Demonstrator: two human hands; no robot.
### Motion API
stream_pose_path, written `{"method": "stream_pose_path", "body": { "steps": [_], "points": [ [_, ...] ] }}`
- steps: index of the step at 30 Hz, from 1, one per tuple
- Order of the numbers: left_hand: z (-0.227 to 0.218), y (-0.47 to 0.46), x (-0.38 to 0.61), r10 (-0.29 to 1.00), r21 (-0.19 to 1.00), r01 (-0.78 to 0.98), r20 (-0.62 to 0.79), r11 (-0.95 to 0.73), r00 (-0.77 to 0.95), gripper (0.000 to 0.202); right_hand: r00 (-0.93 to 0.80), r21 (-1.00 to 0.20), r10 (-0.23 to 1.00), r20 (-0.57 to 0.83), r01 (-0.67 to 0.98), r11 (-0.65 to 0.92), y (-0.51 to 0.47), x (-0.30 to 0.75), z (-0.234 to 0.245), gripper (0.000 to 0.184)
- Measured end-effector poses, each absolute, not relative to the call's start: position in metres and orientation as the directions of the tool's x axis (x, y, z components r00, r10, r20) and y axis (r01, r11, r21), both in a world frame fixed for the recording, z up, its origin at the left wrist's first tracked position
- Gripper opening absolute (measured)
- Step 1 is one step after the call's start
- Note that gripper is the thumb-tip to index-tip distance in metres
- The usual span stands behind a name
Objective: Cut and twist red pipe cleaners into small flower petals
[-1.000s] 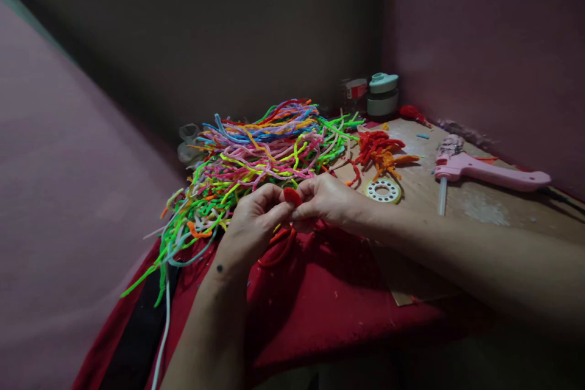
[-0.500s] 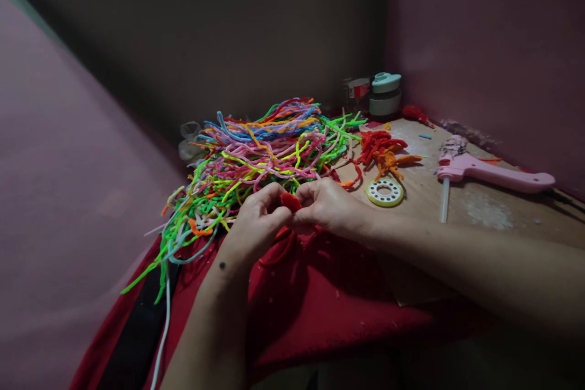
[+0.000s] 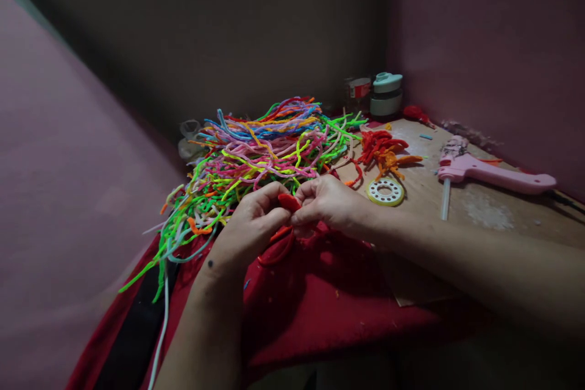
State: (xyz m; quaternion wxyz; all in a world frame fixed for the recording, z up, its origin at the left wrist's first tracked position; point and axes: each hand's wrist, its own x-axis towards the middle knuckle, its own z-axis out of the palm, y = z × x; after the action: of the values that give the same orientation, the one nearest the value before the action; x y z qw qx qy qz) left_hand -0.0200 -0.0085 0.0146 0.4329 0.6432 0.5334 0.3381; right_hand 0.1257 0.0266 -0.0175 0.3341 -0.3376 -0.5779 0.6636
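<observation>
Between my two hands is a red pipe cleaner (image 3: 288, 202), its upper part bunched into a small, thick shape. My left hand (image 3: 258, 213) pinches it with thumb and fingers from the left. From the right, my right hand (image 3: 326, 204) grips its other side with closed fingertips, which partly hide it. A red loop (image 3: 278, 251) hangs just under the hands, over the red cloth (image 3: 329, 317); whether it joins the held piece I cannot tell. Right behind my hands lies a big tangled pile of multicoloured pipe cleaners (image 3: 269, 155).
To the right, a pink glue gun (image 3: 503, 173) with a clear glue stick rests on a brown board (image 3: 475, 234). Nearer stand a white and yellow ring-shaped spool (image 3: 385, 192) and red and orange pipe cleaner pieces (image 3: 384, 149). A pale green-lidded container (image 3: 386, 94) is at the back.
My left hand has shifted slightly left, and more of the red pipe cleaner shows between my fingers. The red loop below is more exposed. Both hands keep their pinch.
</observation>
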Motion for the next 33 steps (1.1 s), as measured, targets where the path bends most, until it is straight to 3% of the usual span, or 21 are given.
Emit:
{"method": "stream_pose_path", "body": {
  "steps": [8, 19, 24, 33],
  "points": [
    [0.011, -0.005, -0.018, 0.989, 0.912, 0.409, -0.093, 0.037, 0.119, 0.011, -0.605, -0.977, 0.793, -0.071, -0.117, -0.177, 0.024, 0.125, -0.021, 0.017],
    [0.018, -0.011, -0.017, 0.992, 0.887, 0.462, -0.058, 0.000, 0.111, 0.008, -0.651, -0.959, 0.757, -0.052, -0.180, -0.221, 0.030, 0.126, -0.024, 0.016],
    [0.015, -0.009, -0.022, 0.985, 0.950, 0.302, 0.029, -0.079, 0.168, 0.015, -0.630, -0.956, 0.774, -0.060, -0.187, -0.227, 0.032, 0.127, -0.022, 0.013],
    [0.006, -0.006, -0.018, 0.990, 0.981, 0.157, 0.098, -0.113, 0.097, 0.018, -0.683, -0.952, 0.729, -0.040, -0.194, -0.235, 0.030, 0.128, -0.017, 0.014]
  ]
}}
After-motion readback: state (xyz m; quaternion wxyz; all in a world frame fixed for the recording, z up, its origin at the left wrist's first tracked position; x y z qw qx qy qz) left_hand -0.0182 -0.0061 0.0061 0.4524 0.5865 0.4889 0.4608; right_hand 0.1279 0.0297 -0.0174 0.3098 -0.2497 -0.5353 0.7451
